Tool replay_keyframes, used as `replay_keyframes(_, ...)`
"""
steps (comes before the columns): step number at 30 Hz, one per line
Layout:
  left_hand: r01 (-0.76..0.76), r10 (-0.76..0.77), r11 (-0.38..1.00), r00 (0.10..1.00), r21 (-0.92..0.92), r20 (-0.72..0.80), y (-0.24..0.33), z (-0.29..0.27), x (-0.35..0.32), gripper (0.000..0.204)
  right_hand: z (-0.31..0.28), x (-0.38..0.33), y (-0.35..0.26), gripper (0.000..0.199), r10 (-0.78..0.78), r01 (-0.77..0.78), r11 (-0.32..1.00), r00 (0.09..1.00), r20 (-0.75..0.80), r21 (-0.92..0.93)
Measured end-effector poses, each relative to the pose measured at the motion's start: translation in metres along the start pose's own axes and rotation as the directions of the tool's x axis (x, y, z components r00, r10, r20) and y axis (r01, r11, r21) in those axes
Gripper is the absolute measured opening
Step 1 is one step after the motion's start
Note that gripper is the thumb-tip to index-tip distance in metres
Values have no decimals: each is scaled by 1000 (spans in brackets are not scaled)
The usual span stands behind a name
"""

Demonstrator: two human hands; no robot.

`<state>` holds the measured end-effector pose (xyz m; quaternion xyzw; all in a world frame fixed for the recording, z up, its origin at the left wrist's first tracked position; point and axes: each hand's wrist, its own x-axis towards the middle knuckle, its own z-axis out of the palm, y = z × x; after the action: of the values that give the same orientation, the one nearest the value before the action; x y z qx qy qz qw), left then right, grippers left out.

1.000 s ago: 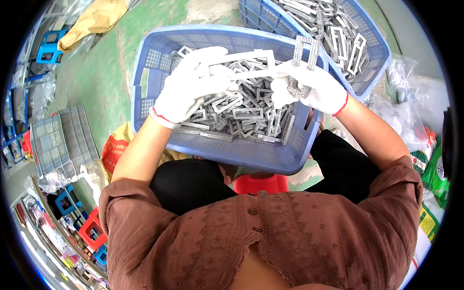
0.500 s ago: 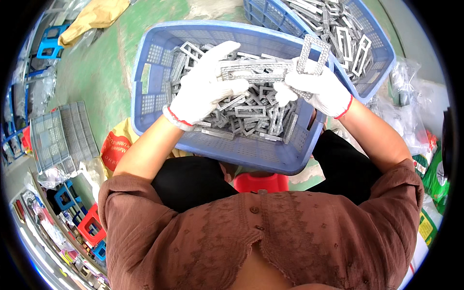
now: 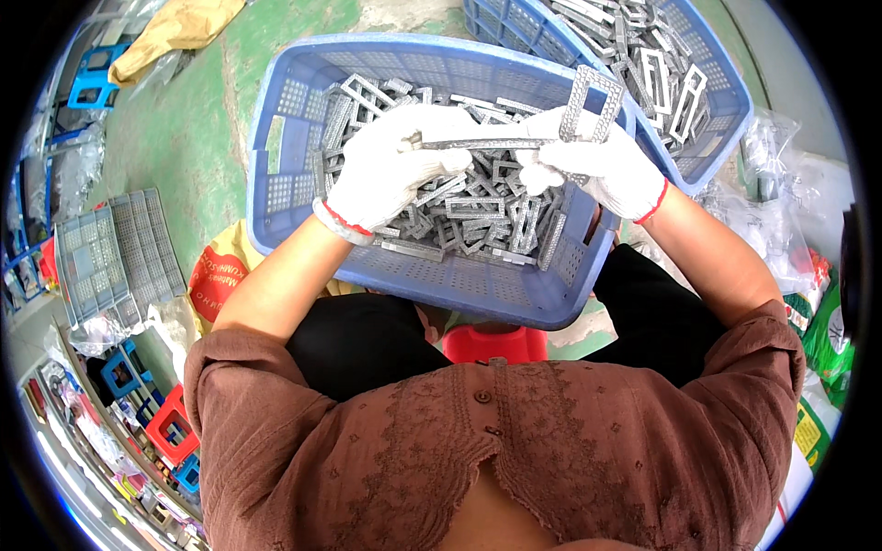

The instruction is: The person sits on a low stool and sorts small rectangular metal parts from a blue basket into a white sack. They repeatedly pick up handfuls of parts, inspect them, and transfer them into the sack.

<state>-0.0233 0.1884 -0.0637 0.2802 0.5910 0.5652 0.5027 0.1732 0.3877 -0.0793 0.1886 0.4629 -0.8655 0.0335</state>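
Both my hands wear white knit gloves with red cuffs, above a blue plastic basket [image 3: 514,298] that holds many grey metal frames [image 3: 473,209]. Between them a long grey metal frame [image 3: 487,143] lies level, seen edge-on as a thin bar. My left hand [image 3: 390,165] is closed on its left end. My right hand [image 3: 597,163] pinches the right end, and a second rectangular metal frame [image 3: 613,87] stands upright out of the same hand. Part of that frame is hidden by the glove.
Another blue basket [image 3: 735,101] full of metal frames stands at the far right, touching the first. A red stool [image 3: 496,344] is between my legs. Grey crates [image 3: 119,257] and a yellow sack [image 3: 220,275] lie to the left, plastic bags [image 3: 781,193] to the right.
The long frame has been turned from showing its slotted face to edge-on. My left thumb and fingers have folded in around its end; my right hand has barely moved.
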Motion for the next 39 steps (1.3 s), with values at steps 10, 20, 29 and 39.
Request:
replay_keyframes(10, -1, 1, 1000, 999, -3, 38, -15, -5, 4, 35, -5, 1, 1, 44, -12, 13, 999, 999, 34, -37)
replay_keyframes(20, -37, 35, 998, 999, 56, 41, -17, -3, 5, 34, -2, -2, 3, 48, -9, 7, 999, 999, -42, -51)
replay_keyframes(29, 23, -21, 999, 999, -49, 45, -3, 3, 1, 34, 5, -11, -9, 31, -72, 72, 986, 997, 6, -153)
replay_keyframes(39, -113, 115, 991, 993, -71, 39, 75, 60, -33, 31, 34, -76, -67, 25, -280, 253, 902, 960, -27, -351)
